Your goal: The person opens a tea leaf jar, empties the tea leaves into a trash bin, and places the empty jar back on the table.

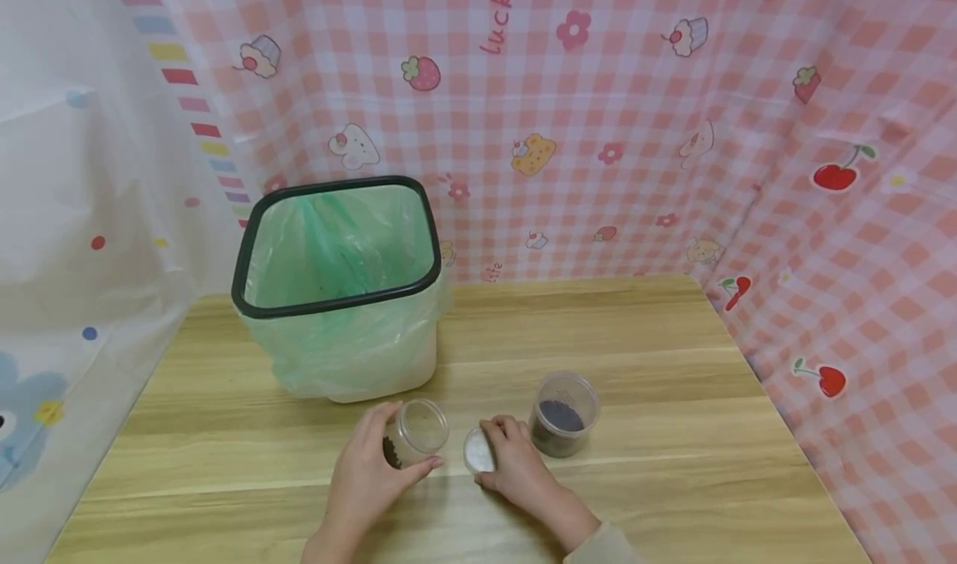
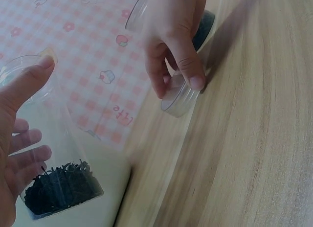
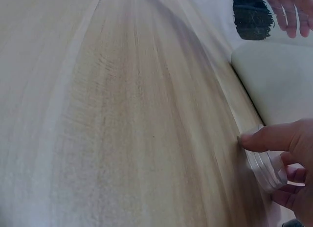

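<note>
My left hand (image 1: 364, 471) grips a clear plastic jar (image 1: 423, 429), thumb on one side and fingers on the other. The jar is open at the top and raised off the table. Dark, twisted tea-like leaves (image 2: 62, 188) fill its lower part. With thumb and fingertips, my right hand (image 1: 521, 470) holds a clear round lid (image 2: 178, 102) by its rim, at or just above the tabletop. Just beyond the right hand stands a second clear jar (image 1: 566, 414), uncovered, with fine dark contents inside.
A bin (image 1: 385, 369) with a black rim and a pale green plastic liner stands at the back left, behind the left hand. The wooden table (image 1: 635, 331) meets a pink checked curtain (image 1: 478, 190) at the back and right. Whitish sheeting (image 1: 90, 198) hangs on the left.
</note>
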Demonstrator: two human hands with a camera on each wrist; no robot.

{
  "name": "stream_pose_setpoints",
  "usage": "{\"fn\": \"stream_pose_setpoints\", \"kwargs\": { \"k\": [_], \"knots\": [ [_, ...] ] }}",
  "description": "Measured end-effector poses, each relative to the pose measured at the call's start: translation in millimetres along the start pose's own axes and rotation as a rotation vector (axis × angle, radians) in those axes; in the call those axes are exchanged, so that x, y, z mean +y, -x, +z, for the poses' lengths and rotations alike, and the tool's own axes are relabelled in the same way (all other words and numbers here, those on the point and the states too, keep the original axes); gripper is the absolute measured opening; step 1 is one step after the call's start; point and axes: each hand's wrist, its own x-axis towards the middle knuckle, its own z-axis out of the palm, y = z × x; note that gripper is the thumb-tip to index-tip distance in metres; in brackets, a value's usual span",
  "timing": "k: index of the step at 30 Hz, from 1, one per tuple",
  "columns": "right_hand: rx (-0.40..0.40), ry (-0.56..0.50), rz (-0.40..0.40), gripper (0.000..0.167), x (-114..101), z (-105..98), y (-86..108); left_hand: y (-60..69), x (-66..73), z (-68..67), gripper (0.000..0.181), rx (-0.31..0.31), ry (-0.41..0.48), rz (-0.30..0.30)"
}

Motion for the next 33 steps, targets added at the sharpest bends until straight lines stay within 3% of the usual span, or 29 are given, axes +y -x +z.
{"fn": "stream_pose_setpoints", "kwargs": {
  "k": [15,22,29,33],
  "knots": [
    [-0.047,0.011,0.006,0.077,-3.9,-3.3,1.7,1.8,0.0,-3.5,0.081,-0.044,0.015,-0.068],
    [-0.126,-0.019,0.015,0.086,-7.6,-12.7,2.0,0.8,-2.2,-5.8,0.082,-0.008,0.013,-0.043],
    [-0.185,-0.139,0.045,0.084,-23.6,-34.7,-2.0,0.6,-4.4,-6.4,0.083,0.013,0.020,-0.009],
    [-0.172,-0.188,0.030,0.083,-36.0,-55.8,-5.8,0.5,-3.8,-7.8,0.080,0.011,0.028,-0.007]
  ]
}}
